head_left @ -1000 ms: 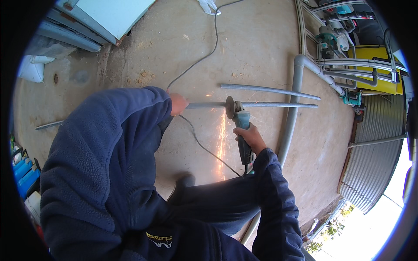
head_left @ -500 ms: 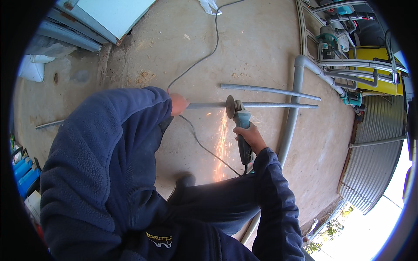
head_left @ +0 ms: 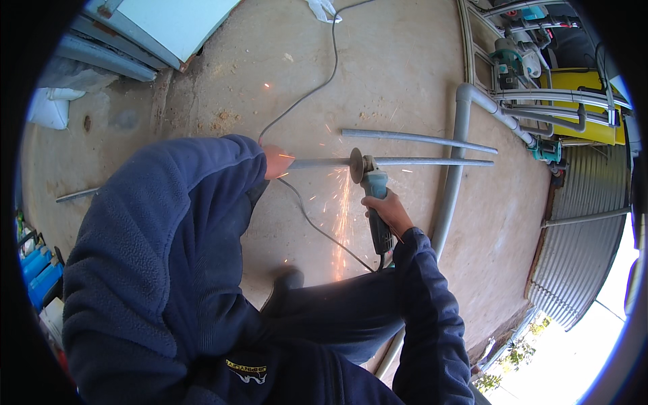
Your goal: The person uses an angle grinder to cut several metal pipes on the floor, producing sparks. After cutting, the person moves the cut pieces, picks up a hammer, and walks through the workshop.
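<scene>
My left hand (head_left: 277,162) is closed on a long metal tube (head_left: 432,162), which runs crosswise over the floor and across a thick grey pipe (head_left: 449,208). In my right hand (head_left: 387,212) is a teal and black angle grinder (head_left: 374,182), gripped by its body. Its disc (head_left: 356,165) is on the tube, right of my left hand, and orange sparks stream from there toward my legs. A second metal tube (head_left: 412,138) lies parallel, farther forward. The grinder's grey cord (head_left: 317,239) runs over the floor.
Concrete floor (head_left: 398,67) with a white plastic bag (head_left: 322,10). Top left: pale metal cabinet (head_left: 162,27), white sack (head_left: 52,108). Right: piping with pumps (head_left: 509,64), yellow tank (head_left: 567,81), corrugated sheet (head_left: 577,236). Blue cases (head_left: 42,270) at left, another bar (head_left: 74,194) nearby.
The sparks are spread more widely, some flying up and forward past the tubes. My hands and the grinder have hardly moved.
</scene>
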The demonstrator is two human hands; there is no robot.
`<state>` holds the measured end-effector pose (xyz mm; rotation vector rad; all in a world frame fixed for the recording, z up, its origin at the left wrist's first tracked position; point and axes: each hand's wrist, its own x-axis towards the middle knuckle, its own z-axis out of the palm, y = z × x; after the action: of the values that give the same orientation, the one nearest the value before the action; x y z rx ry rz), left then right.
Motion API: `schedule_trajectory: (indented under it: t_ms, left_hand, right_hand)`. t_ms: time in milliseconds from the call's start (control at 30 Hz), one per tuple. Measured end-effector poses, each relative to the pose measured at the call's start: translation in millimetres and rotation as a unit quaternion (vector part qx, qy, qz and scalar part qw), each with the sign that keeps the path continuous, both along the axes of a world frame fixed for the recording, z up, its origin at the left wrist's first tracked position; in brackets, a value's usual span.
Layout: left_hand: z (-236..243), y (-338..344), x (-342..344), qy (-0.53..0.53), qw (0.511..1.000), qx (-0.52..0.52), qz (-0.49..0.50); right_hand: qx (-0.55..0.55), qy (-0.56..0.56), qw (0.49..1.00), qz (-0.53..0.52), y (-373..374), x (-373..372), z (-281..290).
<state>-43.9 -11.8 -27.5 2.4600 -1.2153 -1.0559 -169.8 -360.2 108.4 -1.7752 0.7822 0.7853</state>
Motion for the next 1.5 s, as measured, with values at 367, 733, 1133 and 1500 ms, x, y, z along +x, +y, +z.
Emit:
schedule_trajectory:
  t_ms: [367,733,1133,1500]
  left_hand:
    - [-4.6,-1.3,1.6,0.013,1.000,0.020,0.000]
    - [8.9,-2.5,4.3,0.041,0.997,0.057,0.028]
    - [-24.2,-98.2,48.7,0.003,0.999,-0.039,-0.034]
    - [-33.9,-23.8,56.8,0.088,0.996,-0.006,0.022]
  right_hand:
    - [0.000,0.018,1.000,0.000,0.1,2.1,2.0]
    - [0.052,-0.017,0.997,-0.060,-9.0,4.4,6.1]
    - [0.096,-0.061,0.977,-0.180,-6.9,3.9,69.5]
    - [0.142,-0.140,0.944,-0.264,-24.9,-24.0,112.4]
